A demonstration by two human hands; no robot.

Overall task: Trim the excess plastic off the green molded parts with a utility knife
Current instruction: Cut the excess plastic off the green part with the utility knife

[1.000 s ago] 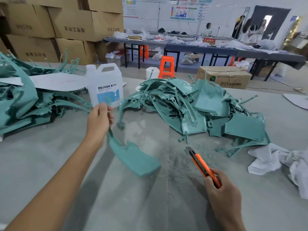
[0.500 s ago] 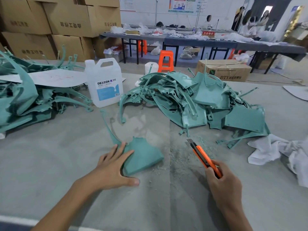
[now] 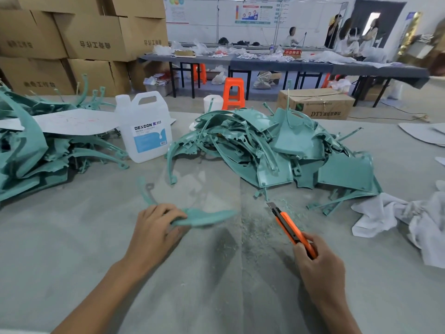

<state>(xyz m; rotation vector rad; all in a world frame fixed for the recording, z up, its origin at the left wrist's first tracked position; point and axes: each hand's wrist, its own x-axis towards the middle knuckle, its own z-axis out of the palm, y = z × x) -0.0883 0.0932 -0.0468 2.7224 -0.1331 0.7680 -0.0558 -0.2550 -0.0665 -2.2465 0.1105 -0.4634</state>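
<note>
My left hand grips a green molded part by its near edge, tilted up off the grey table; the part looks blurred and its thin curved arm reaches back to the left. To the right, my right hand holds an orange utility knife with the blade out and pointing away toward the pile. The knife tip is apart from the held part. A big heap of green molded parts lies behind, and a second heap sits at the far left.
A white DEXCON jug stands between the heaps. White cloth is bunched at the right. Green shavings litter the table middle. A white sheet lies on the left heap. Cardboard boxes, an orange stool and distant people stand behind.
My left hand brought the green part down from the air onto the table, pressed it flat, and now curls round its edge and tips it up. The knife hand has barely moved.
</note>
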